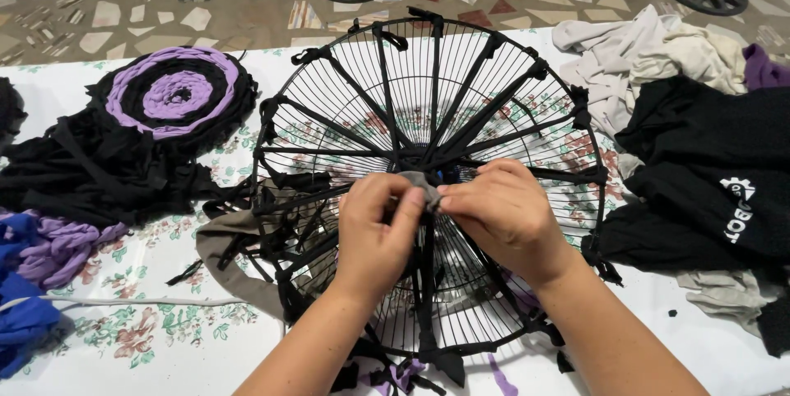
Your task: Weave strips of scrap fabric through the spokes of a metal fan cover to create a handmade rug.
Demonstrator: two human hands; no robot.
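At the middle of the black wire fan guard [428, 116] lying on the floral surface [164, 322], I am pinching a grey fabric strip [421, 186]. My left hand [374, 236] and right hand [502, 211] are both gripping it, fingertips meeting.

one view only, worn on the head, tilted steeply down and forward over the table [164, 347]. it sits close, arm's reach above the wire fan guard [428, 182] at centre frame, with tiled floor [123, 9] across the top edge.
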